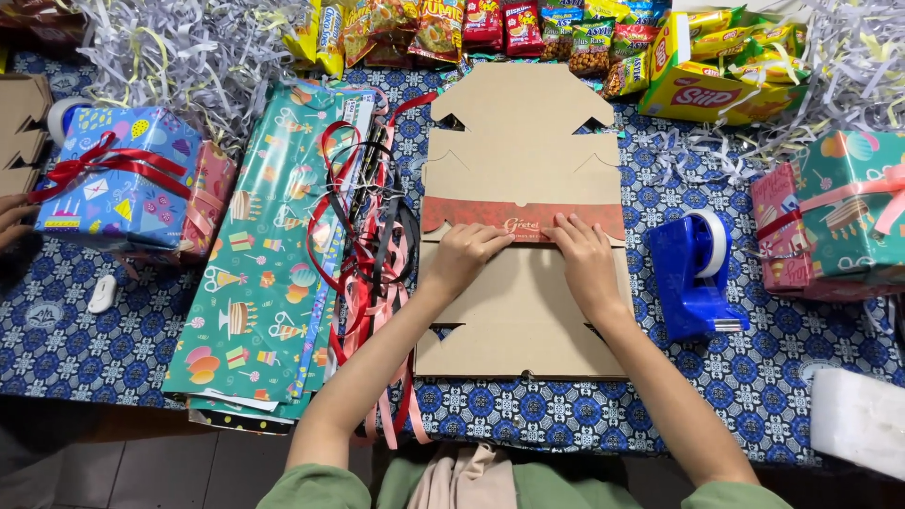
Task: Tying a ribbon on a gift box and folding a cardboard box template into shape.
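On a surface [566, 415] covered with a blue patterned cloth, a flat unfolded cardboard box blank [523, 311] is lying at the centre, and everything else is placed around it. Both hands are pressing down on the blank along a red printed band [471, 212] that is crossing its middle. The left hand [464, 254] is lying palm down, its fingers [490, 236] held close together and flat against the cardboard, gripping nothing. The right hand [583, 256] is lying just beside it, its fingers [566, 231] likewise flat and together, pushing on the band's lower edge.

Just left of the blank, a tangle of red, pink and black ribbons [372, 245] is trailing over its edge. Further left of the blank, sheets of teal gift wrap [259, 273] with a birthday pattern are lying stacked. Beyond those, a wrapped blue gift box [118, 179] with a red bow is sitting, and another person's hand [11, 219] is touching its far side. Right of the blank, a blue tape dispenser [693, 273] is standing near it. Further right, a teal wrapped gift [853, 212] with pink ribbon is resting. Behind the blank, snack packets [528, 33] and shredded paper [179, 52] are piling up.
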